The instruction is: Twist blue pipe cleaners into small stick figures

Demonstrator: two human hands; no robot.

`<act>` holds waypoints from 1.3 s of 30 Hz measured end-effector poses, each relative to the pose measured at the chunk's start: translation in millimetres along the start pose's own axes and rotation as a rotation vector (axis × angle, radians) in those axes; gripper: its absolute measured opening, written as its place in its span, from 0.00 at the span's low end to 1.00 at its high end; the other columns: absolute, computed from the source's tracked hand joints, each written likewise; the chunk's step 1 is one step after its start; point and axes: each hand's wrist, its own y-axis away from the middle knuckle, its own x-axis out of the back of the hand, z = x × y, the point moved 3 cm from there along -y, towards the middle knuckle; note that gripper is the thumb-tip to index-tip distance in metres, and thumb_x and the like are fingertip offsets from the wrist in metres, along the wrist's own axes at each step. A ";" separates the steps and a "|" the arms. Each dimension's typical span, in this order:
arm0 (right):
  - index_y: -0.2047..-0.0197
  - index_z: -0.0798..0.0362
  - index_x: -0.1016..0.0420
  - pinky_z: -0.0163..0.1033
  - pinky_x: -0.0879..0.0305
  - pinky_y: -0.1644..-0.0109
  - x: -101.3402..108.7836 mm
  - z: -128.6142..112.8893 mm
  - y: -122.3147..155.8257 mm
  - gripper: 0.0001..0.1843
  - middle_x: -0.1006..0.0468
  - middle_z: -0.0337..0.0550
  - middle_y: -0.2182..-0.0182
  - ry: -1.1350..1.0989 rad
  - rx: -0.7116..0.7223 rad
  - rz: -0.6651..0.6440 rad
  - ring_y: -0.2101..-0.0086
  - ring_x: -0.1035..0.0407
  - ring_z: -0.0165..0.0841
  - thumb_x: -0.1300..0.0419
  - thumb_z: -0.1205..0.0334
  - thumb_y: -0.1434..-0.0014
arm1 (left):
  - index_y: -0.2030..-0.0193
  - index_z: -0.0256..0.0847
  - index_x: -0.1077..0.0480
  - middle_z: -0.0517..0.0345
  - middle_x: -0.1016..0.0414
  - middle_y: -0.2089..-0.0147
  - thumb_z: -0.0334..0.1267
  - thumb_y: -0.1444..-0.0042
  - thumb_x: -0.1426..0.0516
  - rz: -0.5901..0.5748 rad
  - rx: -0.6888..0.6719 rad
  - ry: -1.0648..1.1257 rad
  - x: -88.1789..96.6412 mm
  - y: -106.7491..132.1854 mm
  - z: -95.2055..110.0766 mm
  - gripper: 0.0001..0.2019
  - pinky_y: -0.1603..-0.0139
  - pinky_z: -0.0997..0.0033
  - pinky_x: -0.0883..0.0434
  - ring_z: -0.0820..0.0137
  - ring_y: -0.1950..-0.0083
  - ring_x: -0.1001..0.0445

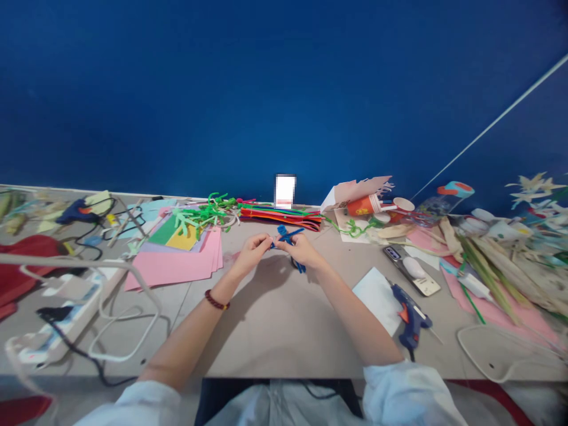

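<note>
Both my hands meet above the middle of the grey table (275,331). My left hand (252,249) pinches one end of a blue pipe cleaner (287,235), fingers closed on it. My right hand (303,248) is closed on the same blue pipe cleaner, whose tail hangs below the fingers. A dark red bead bracelet (216,302) sits on my left wrist. Just beyond the hands lies a bundle of red, orange and green pipe cleaners (284,215).
Pink, yellow and green paper sheets (177,260) lie at the left with green pipe cleaners (199,214) on them. A blue glue gun (410,319) and white paper (377,296) lie at the right. A power strip with cables (66,313) is at the left; dried stalks (497,260) at the right.
</note>
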 end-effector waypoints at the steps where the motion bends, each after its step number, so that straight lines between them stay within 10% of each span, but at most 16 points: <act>1: 0.73 0.53 0.25 0.36 0.36 0.62 -0.4 -0.7 0.3 0.11 0.25 0.38 0.75 -0.059 -0.026 0.005 0.71 0.32 0.30 0.36 0.54 0.53 | 0.79 0.39 0.38 0.64 0.46 0.82 0.51 0.48 0.45 -0.024 0.077 0.095 -0.7 -0.8 -3.1 0.18 0.78 0.73 0.49 0.77 0.79 0.48; 11: 0.74 0.54 0.28 0.34 0.39 0.67 -12.1 18.6 -2.4 0.20 0.29 0.35 0.80 -0.415 -0.216 0.312 0.76 0.36 0.27 0.31 0.49 0.65 | 0.78 0.38 0.36 0.65 0.44 0.82 0.51 0.54 0.41 -0.021 0.265 0.487 -17.3 4.5 -10.5 0.17 0.79 0.75 0.52 0.78 0.80 0.46; 19: 0.72 0.53 0.30 0.39 0.37 0.61 -17.3 13.9 3.8 0.13 0.25 0.40 0.75 -0.129 -0.056 0.490 0.71 0.32 0.33 0.41 0.51 0.52 | 0.73 0.40 0.34 0.61 0.38 0.77 0.46 0.43 0.49 0.124 -0.110 -0.161 -16.3 11.0 3.7 0.14 0.74 0.73 0.45 0.74 0.75 0.41; 30: 0.65 0.52 0.27 0.44 0.41 0.52 -7.8 -4.6 7.0 0.10 0.25 0.49 0.64 0.662 0.279 0.298 0.59 0.35 0.40 0.47 0.58 0.40 | 0.76 0.40 0.36 0.57 0.37 0.76 0.34 0.42 0.50 0.279 -0.463 -0.925 -9.8 17.5 11.7 0.11 0.69 0.70 0.44 0.70 0.71 0.37; 39: 0.69 0.54 0.26 0.38 0.36 0.59 3.0 6.1 -2.7 0.14 0.25 0.39 0.73 0.157 0.040 -0.016 0.70 0.32 0.32 0.41 0.50 0.46 | 0.79 0.39 0.41 0.64 0.46 0.80 0.44 0.43 0.49 0.047 -0.180 -0.198 -3.2 5.1 5.3 0.16 0.74 0.73 0.47 0.76 0.77 0.46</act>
